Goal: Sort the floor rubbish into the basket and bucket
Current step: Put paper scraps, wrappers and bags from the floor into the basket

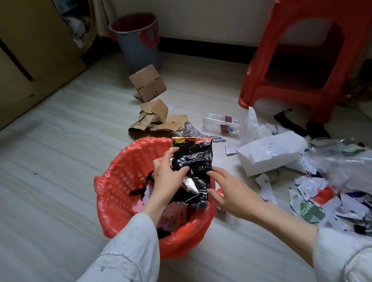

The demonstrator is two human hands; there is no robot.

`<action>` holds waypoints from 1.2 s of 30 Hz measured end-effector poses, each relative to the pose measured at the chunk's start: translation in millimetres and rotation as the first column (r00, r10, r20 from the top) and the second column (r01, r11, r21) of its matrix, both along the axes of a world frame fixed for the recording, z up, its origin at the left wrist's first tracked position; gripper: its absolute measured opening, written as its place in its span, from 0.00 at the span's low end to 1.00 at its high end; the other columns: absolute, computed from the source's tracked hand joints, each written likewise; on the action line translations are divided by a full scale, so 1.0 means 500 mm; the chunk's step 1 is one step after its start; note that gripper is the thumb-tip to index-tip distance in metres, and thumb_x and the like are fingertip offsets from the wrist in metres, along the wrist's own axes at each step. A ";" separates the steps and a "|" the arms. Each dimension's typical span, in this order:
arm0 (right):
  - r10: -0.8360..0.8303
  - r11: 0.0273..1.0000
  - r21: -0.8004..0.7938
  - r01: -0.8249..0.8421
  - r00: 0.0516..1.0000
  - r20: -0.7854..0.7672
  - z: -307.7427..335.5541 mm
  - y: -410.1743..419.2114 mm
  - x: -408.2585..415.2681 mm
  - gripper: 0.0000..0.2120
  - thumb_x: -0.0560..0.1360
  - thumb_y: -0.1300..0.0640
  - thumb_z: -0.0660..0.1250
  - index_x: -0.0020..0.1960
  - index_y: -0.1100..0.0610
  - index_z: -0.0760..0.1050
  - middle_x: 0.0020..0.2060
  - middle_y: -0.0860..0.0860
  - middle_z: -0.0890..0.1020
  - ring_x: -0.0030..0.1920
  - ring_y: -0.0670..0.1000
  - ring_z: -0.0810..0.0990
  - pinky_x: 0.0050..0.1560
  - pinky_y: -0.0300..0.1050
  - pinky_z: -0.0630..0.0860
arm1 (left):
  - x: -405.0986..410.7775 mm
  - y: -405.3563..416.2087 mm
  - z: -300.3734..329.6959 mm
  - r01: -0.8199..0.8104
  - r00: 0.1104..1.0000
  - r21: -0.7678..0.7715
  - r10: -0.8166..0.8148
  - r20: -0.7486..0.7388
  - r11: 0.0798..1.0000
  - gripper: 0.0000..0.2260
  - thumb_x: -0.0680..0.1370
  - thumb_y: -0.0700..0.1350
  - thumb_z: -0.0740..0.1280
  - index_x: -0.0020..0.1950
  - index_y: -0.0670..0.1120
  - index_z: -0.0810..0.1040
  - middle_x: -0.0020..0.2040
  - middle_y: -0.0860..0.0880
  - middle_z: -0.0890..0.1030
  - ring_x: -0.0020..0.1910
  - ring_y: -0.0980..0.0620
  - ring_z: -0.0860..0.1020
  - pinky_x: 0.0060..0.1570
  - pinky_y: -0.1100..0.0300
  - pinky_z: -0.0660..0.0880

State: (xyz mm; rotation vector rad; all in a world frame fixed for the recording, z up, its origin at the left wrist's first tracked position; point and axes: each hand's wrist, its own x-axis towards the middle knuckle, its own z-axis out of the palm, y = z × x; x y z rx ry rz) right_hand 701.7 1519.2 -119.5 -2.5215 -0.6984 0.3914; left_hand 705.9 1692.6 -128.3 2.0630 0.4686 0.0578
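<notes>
Two pale, wide sleeves reach in from the bottom of the frame over a floor of light, streaked wood-look planks [41, 175], bounded at the top by a cream wall with a dark skirting strip and at the upper left by tan cabinet doors [1, 59]. At centre, the left hand [168, 176] pinches a crinkled black foil wrapper [197, 163] with a silver lining, held over the red mesh basket [122, 173] lined with a thin red bag. The right hand [230, 194] touches the wrapper's lower edge with loosely bent fingers, gripping nothing. A grey bucket [138, 44] with a red liner stands at the upper middle by the wall. Torn brown cardboard [155, 118] lies between bucket and basket. A glossy red plastic stool [310, 46] fills the upper right, above a heap of white paper scraps and clear plastic [317, 182]
</notes>
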 end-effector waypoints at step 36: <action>0.121 0.992 0.042 -0.116 0.986 -0.118 -0.055 0.003 0.003 0.28 0.81 0.48 0.52 0.77 0.50 0.44 0.74 0.40 0.36 0.73 0.39 0.37 0.70 0.35 0.42 | 0.003 0.057 -0.244 0.904 0.331 0.239 -0.227 -0.916 0.354 0.31 0.74 0.69 0.49 0.72 0.66 0.36 0.76 0.49 0.33 0.73 0.39 0.32 0.62 0.24 0.39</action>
